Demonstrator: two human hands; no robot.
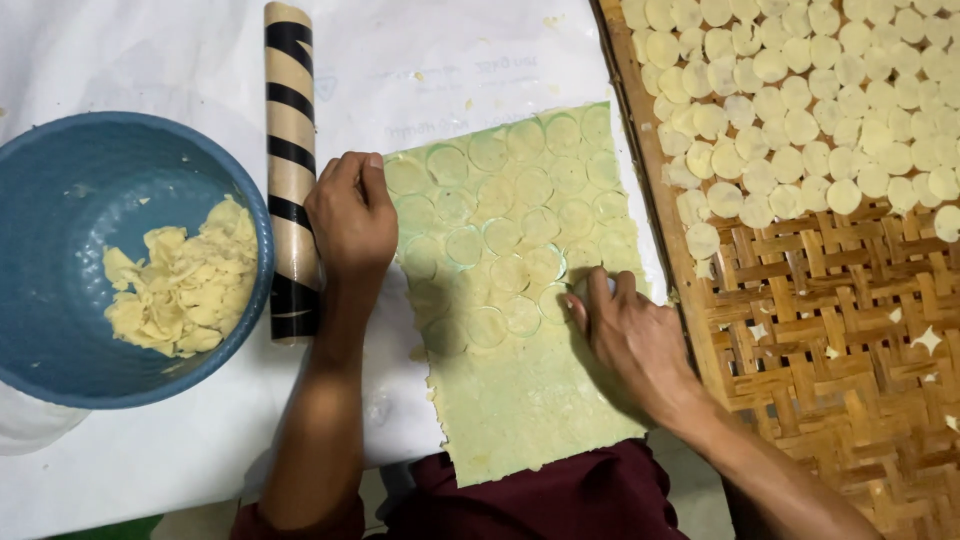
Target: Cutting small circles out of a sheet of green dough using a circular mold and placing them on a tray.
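On the white desk (150, 470), a green dough sheet (520, 400) lies scored with circles. Its left edge is pinned by the flat left hand (350, 215); a small round cutter (590, 288) is gripped by the right hand (625, 335). Striped rolling pin (290, 170) and woven tray (830, 330) flank it closely.

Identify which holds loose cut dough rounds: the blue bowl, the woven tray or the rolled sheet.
The woven tray, at the right, carries the separate pale rounds. The blue bowl holds ragged scraps, and the rolled sheet shows only pressed circles.
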